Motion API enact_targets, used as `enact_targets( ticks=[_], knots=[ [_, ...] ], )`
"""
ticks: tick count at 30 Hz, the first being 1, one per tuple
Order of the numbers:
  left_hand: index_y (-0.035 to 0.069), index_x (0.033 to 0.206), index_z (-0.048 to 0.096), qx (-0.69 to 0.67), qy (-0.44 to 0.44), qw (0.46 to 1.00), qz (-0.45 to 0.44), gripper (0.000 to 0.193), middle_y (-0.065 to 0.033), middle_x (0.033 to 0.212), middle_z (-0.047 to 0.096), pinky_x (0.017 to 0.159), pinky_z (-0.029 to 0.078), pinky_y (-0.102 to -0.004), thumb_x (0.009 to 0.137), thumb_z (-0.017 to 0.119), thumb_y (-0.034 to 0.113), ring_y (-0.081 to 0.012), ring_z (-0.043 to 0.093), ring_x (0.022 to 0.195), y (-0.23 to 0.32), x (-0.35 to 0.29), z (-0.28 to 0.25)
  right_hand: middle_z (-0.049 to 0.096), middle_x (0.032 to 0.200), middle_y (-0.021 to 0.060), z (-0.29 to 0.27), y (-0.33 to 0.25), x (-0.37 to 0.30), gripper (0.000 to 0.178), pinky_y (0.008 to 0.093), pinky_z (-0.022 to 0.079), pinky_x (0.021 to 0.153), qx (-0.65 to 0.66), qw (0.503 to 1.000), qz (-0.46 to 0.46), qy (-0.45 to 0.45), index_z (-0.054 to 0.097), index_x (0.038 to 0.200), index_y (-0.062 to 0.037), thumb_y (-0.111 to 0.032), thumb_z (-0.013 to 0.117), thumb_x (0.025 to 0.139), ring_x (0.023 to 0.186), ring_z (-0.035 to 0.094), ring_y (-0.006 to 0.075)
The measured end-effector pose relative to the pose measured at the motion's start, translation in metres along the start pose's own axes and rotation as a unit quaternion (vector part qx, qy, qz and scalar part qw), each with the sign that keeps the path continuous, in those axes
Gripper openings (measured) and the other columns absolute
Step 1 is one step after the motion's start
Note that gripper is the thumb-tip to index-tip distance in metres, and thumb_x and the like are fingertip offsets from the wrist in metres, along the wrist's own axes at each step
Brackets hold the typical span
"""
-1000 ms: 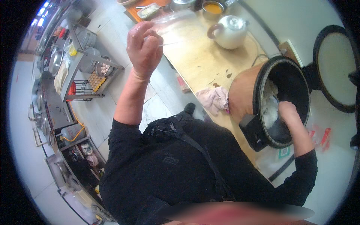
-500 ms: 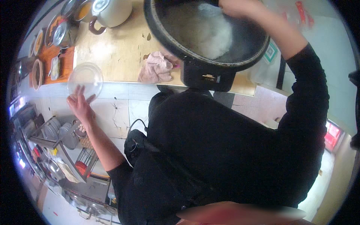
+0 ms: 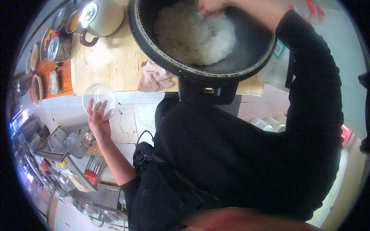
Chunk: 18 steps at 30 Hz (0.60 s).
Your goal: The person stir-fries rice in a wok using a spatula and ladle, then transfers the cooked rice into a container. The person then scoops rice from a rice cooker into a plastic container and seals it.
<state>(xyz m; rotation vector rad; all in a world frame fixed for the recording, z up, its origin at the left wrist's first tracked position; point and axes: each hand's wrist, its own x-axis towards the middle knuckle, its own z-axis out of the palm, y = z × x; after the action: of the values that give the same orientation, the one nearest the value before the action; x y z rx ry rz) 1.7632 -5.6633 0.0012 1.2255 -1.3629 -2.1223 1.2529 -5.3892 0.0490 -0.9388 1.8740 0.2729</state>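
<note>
A round, clear plastic bowl (image 3: pixel 102 89) rests in my left hand (image 3: pixel 100 125), held off the table's front edge. The fingers show through its transparent wall, and nothing is seen inside it. My right hand (image 3: pixel 212 6) reaches into a large black rice cooker (image 3: pixel 206 89) at the table's front, over the white rice (image 3: pixel 217 44). Its fingers are curled closed; whatever they grip is hidden. A haze like steam blurs part of the rice. Just left of the cooker lies a crumpled pink cloth (image 3: pixel 155 78).
A cream pot with a brown handle (image 3: pixel 103 19) stands on the wooden table (image 3: pixel 110 57). Further left are a lidded metal container (image 3: pixel 58 49), a clay-coloured bowl (image 3: pixel 37 89) and other dishes. A rack with stacked bowls (image 3: pixel 63 142) stands low at the left. White tubs (image 3: pixel 269 124) sit below right.
My left hand has brought the plastic bowl rightward and nearer to me. Inside the cooker my right hand has shifted left over the rice. The whole view has also shifted a little.
</note>
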Motion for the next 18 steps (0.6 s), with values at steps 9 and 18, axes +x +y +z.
enact_targets(
  ticks=[9,18],
  knots=[
    [0.002,0.151,0.029,-0.025,-0.073,0.997,0.023,0.064,-0.0234,0.132,0.053,0.078,0.062,-0.0362,0.091,0.047,0.013,-0.0353,0.057,0.121,0.009,-0.025,0.005,0.069,0.079,0.0038,-0.010,-0.004,0.022,0.026,0.0361,0.050,0.059,0.035,0.995,-0.042,-0.085,0.074,0.096,-0.0065,-0.029,0.063,0.091,0.069,0.062,0.0168],
    [0.001,0.154,0.023,-0.028,-0.114,0.993,0.012,0.091,-0.0244,0.131,0.052,0.082,0.062,-0.0414,0.085,0.068,0.040,-0.0368,0.058,0.120,0.018,-0.036,0.024,0.071,0.094,0.0128,0.017,-0.017,0.091,0.046,0.0454,0.051,0.074,-0.200,0.974,-0.090,-0.063,0.072,0.109,-0.0041,-0.045,0.056,0.095,0.078,0.064,0.0293]
  ],
)
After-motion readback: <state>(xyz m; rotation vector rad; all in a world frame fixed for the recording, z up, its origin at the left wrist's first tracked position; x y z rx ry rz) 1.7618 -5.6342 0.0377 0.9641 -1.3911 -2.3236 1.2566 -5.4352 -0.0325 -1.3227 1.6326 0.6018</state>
